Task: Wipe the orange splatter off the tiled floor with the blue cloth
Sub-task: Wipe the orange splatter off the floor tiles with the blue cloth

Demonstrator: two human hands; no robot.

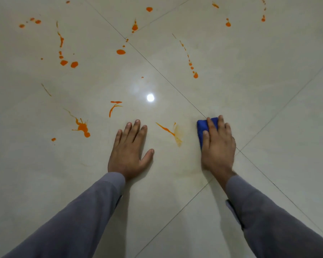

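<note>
Blue cloth (201, 131): it is folded small and lies flat on the tiled floor (268, 81), pressed down under the right hand (217, 146). Only its left side and top edge can be seen.

Right hand: the fingers (211, 125) are laid flat and spread over the cloth. The cloth is pushed down, not pinched or squeezed.

Left hand (129, 153): it is flat on the bare floor with fingers open, and nothing is held. It looks to be leaned on.

Orange splatter (165, 129): the nearest streak lies between the two hands, with a pale smear (178, 135) just beside it, close to the cloth. Many more drops and streaks are dotted farther away, like the big blot (82, 127) to the left.

How the cloth will likely handle: soft, light and bendy, so it can bunch up if pushed from one edge. It is best pressed from on top with a flat palm.

Floor: shiny and smooth, so the cloth should slide easily, and wet spots may be slippery.

How much is done: most of the splatter is not wiped yet.
</note>
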